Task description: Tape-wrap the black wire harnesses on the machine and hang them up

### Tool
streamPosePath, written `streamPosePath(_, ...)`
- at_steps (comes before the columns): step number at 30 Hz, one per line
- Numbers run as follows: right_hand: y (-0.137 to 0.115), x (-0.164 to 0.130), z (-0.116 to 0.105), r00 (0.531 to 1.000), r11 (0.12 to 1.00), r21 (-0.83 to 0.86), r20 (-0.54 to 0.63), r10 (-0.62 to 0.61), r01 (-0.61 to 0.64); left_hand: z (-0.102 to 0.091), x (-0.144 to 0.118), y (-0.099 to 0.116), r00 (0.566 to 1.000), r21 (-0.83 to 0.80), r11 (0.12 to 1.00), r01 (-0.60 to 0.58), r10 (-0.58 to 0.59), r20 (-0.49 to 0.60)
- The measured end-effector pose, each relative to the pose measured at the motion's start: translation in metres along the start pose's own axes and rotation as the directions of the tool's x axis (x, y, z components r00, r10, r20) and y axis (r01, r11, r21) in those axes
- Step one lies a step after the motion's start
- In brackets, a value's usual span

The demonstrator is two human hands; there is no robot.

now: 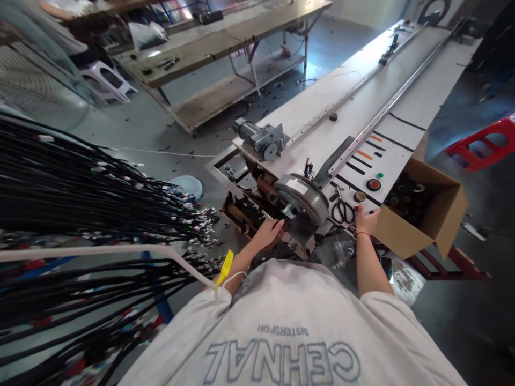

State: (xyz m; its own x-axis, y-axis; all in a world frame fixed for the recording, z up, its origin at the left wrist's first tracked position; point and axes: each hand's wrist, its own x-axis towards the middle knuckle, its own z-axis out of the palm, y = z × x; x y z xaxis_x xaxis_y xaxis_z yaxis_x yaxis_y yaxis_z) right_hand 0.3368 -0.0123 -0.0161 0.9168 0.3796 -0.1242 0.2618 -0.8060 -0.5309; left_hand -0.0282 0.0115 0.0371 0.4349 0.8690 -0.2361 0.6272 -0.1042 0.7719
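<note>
My left hand is beside the large metal wheel at the table's near end. Its fingers look pressed together near the wheel's hub; what they hold, if anything, I cannot make out. At the table's near right corner is my right hand, thumb and fingers apart, by a small red button. A pair of scissors with black handles lies just left of it. Beyond the fingertips sits a brown tape roll, with a larger red button further on.
A long white table with a metal rail stretches away. On its left end is a motor. An open cardboard box stands at right, near a red stool. Bundles of black cables hang at left. A workbench stands behind.
</note>
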Motion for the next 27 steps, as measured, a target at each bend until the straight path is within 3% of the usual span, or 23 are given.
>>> streamPosePath(13,-0.002,0.0,-0.002,1.0,1.0,0.001,0.012,-0.017,0.017,0.002,-0.003,-0.01,0.999,0.061,0.998,-0.023,0.026,-0.042)
streamPosePath(19,0.0,0.002,-0.001,0.999,0.999,0.007,0.01,-0.045,0.044,0.0,-0.012,-0.025,0.998,-0.039,0.997,-0.066,0.066,0.018)
streamPosePath(23,0.0,0.001,0.0,0.999,0.999,0.025,0.007,-0.035,0.035,-0.002,-0.032,-0.047,0.997,-0.108,0.994,0.006,0.002,0.076)
streamPosePath(27,-0.001,-0.002,-0.002,0.999,0.998,0.032,0.003,-0.049,0.049,-0.005,-0.054,-0.062,0.993,-0.092,0.99,0.11,-0.105,0.056)
